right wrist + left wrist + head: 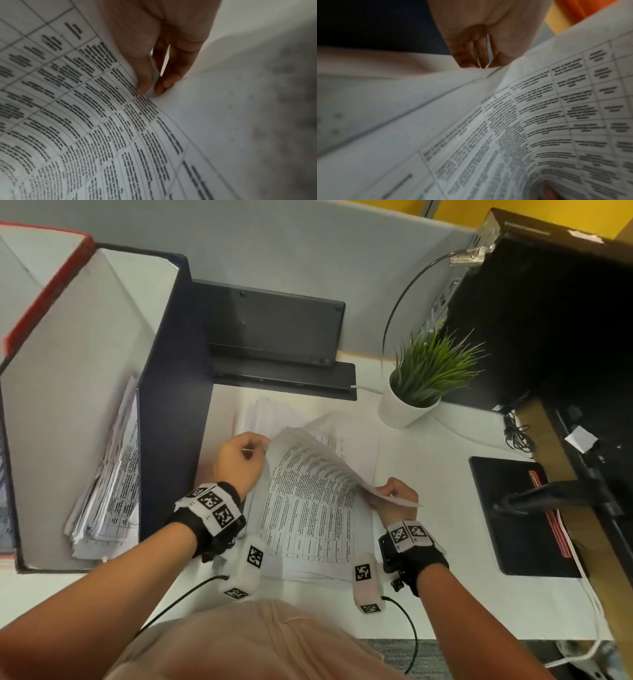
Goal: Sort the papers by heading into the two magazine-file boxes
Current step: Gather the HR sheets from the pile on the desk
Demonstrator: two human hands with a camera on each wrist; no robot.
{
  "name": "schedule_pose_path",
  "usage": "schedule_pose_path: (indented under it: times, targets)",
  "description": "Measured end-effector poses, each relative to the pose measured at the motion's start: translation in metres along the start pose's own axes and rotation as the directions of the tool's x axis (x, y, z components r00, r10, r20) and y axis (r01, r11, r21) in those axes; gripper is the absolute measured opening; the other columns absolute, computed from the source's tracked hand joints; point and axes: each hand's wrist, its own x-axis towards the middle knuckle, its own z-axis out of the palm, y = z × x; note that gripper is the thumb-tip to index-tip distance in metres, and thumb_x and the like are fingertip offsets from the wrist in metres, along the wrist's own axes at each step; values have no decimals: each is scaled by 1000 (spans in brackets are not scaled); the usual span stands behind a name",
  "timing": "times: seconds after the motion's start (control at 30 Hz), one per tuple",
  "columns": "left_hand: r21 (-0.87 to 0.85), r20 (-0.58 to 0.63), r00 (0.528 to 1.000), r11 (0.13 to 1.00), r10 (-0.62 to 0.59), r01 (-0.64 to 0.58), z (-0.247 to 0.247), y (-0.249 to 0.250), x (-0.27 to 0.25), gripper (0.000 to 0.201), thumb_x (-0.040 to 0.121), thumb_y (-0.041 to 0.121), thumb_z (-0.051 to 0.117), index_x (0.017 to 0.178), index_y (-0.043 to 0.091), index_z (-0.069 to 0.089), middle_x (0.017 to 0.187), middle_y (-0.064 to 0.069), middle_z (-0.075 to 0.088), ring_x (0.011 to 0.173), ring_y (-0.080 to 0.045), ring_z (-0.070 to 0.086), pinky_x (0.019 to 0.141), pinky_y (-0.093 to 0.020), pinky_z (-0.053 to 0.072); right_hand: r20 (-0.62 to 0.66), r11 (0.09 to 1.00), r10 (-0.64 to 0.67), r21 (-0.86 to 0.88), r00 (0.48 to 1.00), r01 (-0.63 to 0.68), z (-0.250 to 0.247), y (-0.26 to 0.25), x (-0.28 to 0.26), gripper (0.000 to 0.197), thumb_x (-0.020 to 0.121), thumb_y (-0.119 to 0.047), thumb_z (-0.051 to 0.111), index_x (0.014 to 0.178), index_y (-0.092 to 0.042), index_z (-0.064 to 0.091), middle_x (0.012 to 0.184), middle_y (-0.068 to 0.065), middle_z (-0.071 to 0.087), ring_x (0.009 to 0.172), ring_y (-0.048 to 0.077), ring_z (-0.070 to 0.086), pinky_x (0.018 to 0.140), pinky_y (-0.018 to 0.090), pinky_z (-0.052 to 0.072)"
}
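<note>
A stack of printed papers (308, 546) lies on the white desk in front of me. Its top sheet (318, 463), printed with a table, bows up off the stack. My left hand (255, 448) pinches the sheet's far left corner, and my right hand (378, 494) pinches its right edge. The left wrist view shows the left hand (481, 63) curled on the sheet (556, 121). In the right wrist view, thumb and finger of the right hand (149, 90) nip the sheet (85, 121). A navy magazine-file box (171, 371) at left holds several papers (109, 481). A red-edged box (44, 285) stands beyond it.
A black keyboard (274, 330) leans against the grey partition behind the stack. A potted plant (421, 385) stands at the back right, a black pad (513, 515) to the right, and a computer tower (548, 302) beyond. Cables trail from both wrists.
</note>
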Motion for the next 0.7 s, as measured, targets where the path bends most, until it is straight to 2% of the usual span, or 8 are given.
schedule_pose_path:
  times: [0.13,0.23,0.33,0.37,0.43,0.5,0.57,0.7]
  targets:
    - [-213,91,992,972,-85,103,0,1,0,29,91,-4,41,75,14,56,97,-16,65,88,-27,60,82,-39,50,0,996,-66,-54,998,65,2,0,-1,45,64,5,79,56,-16,40,54,0,47,51,12,43,42,8,34]
    - [-292,174,977,941,-124,172,-1,3,2,33,91,-7,38,69,12,54,99,-16,67,98,-29,62,87,-40,51,-1,992,-112,-62,994,112,1,-5,-6,45,61,5,81,98,-8,59,89,11,67,78,23,63,71,26,55]
    - [-257,198,975,954,-106,155,0,7,7,34,89,-8,38,66,12,53,94,-16,65,97,-29,60,91,-39,46,37,996,-86,19,996,86,-2,-5,-10,69,65,9,77,128,-8,51,110,11,64,97,22,62,88,37,52]
    - [-251,204,973,955,-107,158,0,9,8,34,87,-9,38,64,11,54,93,-17,65,96,-28,59,91,-39,45,44,998,-69,7,997,69,-3,-6,-8,61,68,8,76,123,-9,55,104,11,64,90,20,62,85,33,52]
    - [-233,187,971,954,-149,191,0,11,12,35,84,-9,39,61,10,56,90,-17,65,93,-28,59,91,-36,45,90,994,-19,-108,996,29,-2,-10,-8,18,74,1,73,85,-9,64,81,9,62,66,15,55,68,22,48]
    - [-134,98,967,960,-233,245,0,7,21,32,84,-4,40,67,6,66,91,-15,67,90,-27,60,88,-36,48,104,987,-12,-157,994,29,-1,-8,-7,28,81,6,63,63,-13,53,63,3,50,53,8,43,56,17,38]
    - [-21,35,947,947,-320,321,-2,0,33,22,86,3,49,83,-3,69,86,-16,67,84,-28,61,84,-37,52,73,1000,-11,16,997,10,-4,-7,-7,39,78,23,47,59,-10,56,49,2,46,41,3,40,44,13,34]
    - [301,124,889,870,-441,390,-8,-1,41,27,78,26,71,84,-1,70,82,-14,71,81,-31,69,82,-40,57,71,978,64,194,995,-76,-9,-2,-6,59,72,27,40,29,-11,49,34,-10,42,31,2,37,36,7,30]
